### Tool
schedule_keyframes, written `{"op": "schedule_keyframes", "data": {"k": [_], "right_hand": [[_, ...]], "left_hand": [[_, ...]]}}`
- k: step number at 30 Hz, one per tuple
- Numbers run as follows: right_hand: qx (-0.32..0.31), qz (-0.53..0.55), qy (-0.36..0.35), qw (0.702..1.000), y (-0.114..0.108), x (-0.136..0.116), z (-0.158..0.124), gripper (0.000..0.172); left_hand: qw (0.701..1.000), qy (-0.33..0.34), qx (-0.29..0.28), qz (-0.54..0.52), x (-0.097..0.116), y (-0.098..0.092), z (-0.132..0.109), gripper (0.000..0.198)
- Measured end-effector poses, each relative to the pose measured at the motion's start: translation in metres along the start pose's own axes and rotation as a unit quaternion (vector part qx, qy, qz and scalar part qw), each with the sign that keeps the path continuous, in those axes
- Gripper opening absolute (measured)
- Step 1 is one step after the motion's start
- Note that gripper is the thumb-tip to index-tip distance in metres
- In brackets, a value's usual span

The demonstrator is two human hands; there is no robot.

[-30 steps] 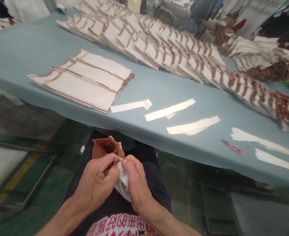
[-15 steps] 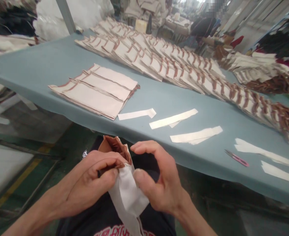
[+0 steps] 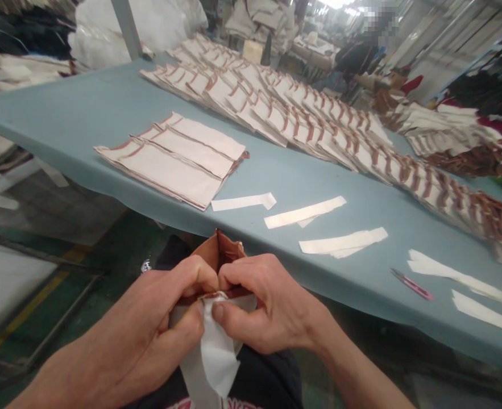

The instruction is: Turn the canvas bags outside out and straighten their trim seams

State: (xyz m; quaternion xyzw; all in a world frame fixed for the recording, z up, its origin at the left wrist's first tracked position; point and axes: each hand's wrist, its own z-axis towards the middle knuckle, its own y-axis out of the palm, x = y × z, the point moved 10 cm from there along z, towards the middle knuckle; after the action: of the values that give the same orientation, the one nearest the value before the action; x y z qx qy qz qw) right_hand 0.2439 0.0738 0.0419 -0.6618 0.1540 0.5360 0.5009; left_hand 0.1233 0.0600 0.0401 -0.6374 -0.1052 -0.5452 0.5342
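Both hands pinch the top edge of a white fabric piece with a brown lining point(image 3: 207, 250), held above my lap in front of the table edge. My left hand point(image 3: 165, 318) grips the edge between thumb and curled fingers. Close beside it, my right hand point(image 3: 268, 307) is closed on the same edge, its thumb pressed on the white side. A white flap point(image 3: 219, 355) hangs below the thumbs. The fingers hide much of the rim.
On the blue-green table point(image 3: 84, 108) lies a small stack of white panels with brown edging point(image 3: 182, 159). Long overlapping rows of similar pieces point(image 3: 297, 122) run behind. White strips point(image 3: 306, 211) and pink-handled thread snips point(image 3: 411, 284) lie near the front edge. A person point(image 3: 355, 54) is in the background.
My right hand has closed from an open pose onto the fabric edge, beside the left thumb. The brown-lined opening has turned and shifted right. The view has tilted slightly.
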Motion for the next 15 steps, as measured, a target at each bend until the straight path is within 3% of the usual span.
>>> {"op": "schedule_keyframes", "data": {"k": [6,15], "right_hand": [[-0.026,0.147,0.075,0.986,0.01,0.017,-0.006,0.022],[-0.097,0.372,0.191,0.903,0.037,0.044,-0.019,0.023]], "left_hand": [[0.988,0.147,0.045,0.033,0.014,0.005,-0.005,0.029],[0.956,0.285,0.058,0.047,0.022,0.008,-0.007,0.039]]}}
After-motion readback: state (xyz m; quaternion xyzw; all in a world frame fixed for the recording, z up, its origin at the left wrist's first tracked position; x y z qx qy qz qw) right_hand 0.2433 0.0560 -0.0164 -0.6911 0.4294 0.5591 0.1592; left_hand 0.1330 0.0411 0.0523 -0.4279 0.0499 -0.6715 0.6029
